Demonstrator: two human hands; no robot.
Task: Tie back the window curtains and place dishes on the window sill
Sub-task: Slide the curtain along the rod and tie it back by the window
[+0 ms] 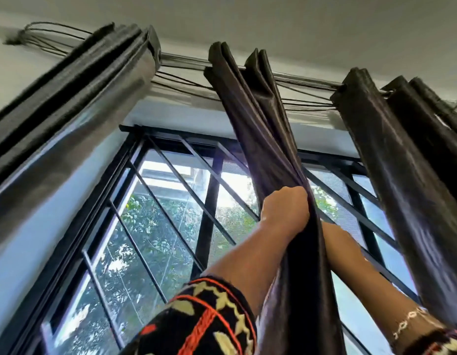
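Three curtain panels of dark, glossy, satin-like fabric are hanging in long vertical pleats from a thin rod (306, 78) running under the ceiling (299, 21). The left curtain (68, 119) is sitting bunched at the rod's left end and the right curtain (401, 175) at its right end. The middle curtain (263, 129) is hanging near the rod's centre, with its long axis slanting from the rod down and to the right across the window.

The left hand (286, 208) is clamping its curled fingers round the gathered folds of the middle curtain, squeezing the cloth into a narrow rope at about mid-height of the window. Below the fist the fabric is falling straight and dark between the two arms. The right forearm (350, 257) is reaching up behind the same panel; the right hand is hidden by the cloth, so its grip cannot be told.

Several thin dark cords (56, 32) are looping along the rod toward its left end. The black metal window frame (209, 201) is holding slim diagonal bars (171, 196) over the glass, with green foliage (150, 239) showing outside. A knitted sleeve (209, 319), black with red and cream patterning, is covering the left upper arm, and a pale beaded bracelet (411, 321) is circling the right arm.
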